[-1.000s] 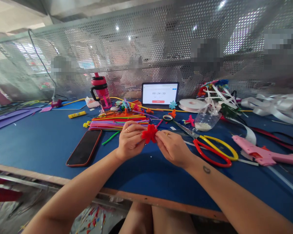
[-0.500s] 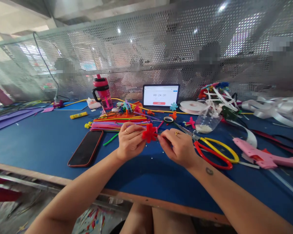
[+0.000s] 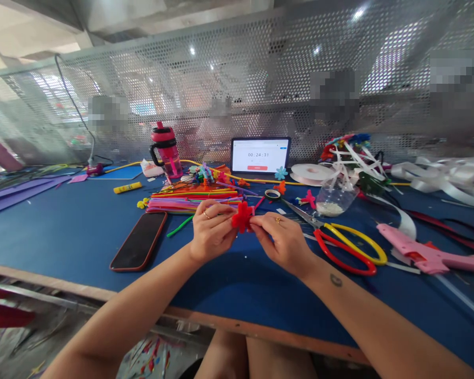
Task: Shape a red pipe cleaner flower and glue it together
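A fuzzy red pipe-cleaner flower (image 3: 242,217) is held above the blue table, between my two hands. My left hand (image 3: 213,231) pinches its left side, fingers closed. On the flower's right edge, the thumb and fingertips of my right hand (image 3: 282,239) are pressed together. Behind my left hand lies a bundle of coloured pipe cleaners (image 3: 193,201), with one green pipe cleaner (image 3: 179,226) apart from it. Scissors (image 3: 339,239) with red and yellow handles lie open just right of my right hand.
A phone (image 3: 139,241) lies at left, a pink glue gun (image 3: 430,250) at right. Farther back stand a pink bottle (image 3: 168,150), a tablet (image 3: 260,155) with a timer, a ribbon spool (image 3: 312,172) and a clear bag of white beads (image 3: 332,205). White ribbon (image 3: 442,176) heaps at far right.
My right hand has shifted slightly left, so its fingertips now meet the flower's right edge. The flower has turned a little. My left hand has hardly moved.
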### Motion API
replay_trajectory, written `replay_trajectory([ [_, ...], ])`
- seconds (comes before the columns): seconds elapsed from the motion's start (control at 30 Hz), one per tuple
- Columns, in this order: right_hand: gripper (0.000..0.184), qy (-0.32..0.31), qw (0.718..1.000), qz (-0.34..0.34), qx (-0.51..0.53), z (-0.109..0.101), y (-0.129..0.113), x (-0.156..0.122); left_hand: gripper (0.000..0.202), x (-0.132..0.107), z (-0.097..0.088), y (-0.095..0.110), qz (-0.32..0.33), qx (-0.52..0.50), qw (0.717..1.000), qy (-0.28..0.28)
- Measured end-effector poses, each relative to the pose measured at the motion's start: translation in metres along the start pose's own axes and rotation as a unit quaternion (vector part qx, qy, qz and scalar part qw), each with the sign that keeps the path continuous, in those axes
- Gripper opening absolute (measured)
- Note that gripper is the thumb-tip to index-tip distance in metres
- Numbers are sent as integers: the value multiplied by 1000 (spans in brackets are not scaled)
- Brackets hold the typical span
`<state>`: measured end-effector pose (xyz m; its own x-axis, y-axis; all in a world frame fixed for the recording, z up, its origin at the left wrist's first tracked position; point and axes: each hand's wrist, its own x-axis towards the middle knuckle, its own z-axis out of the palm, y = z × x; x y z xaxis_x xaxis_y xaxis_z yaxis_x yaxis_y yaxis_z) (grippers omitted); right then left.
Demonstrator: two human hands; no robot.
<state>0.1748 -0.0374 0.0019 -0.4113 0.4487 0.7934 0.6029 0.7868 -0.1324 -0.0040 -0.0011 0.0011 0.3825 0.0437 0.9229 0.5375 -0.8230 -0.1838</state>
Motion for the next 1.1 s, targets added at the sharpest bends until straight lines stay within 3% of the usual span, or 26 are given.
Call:
replay_trajectory([
  [0.4,9,38,999,-29,-5,1,3,2,9,-3,0,0,17,-3,1000,1],
  [1.1,9,-10,998,-65,-25,-3,4,2,8,-3,1,-1,7,-10,1000,2],
])
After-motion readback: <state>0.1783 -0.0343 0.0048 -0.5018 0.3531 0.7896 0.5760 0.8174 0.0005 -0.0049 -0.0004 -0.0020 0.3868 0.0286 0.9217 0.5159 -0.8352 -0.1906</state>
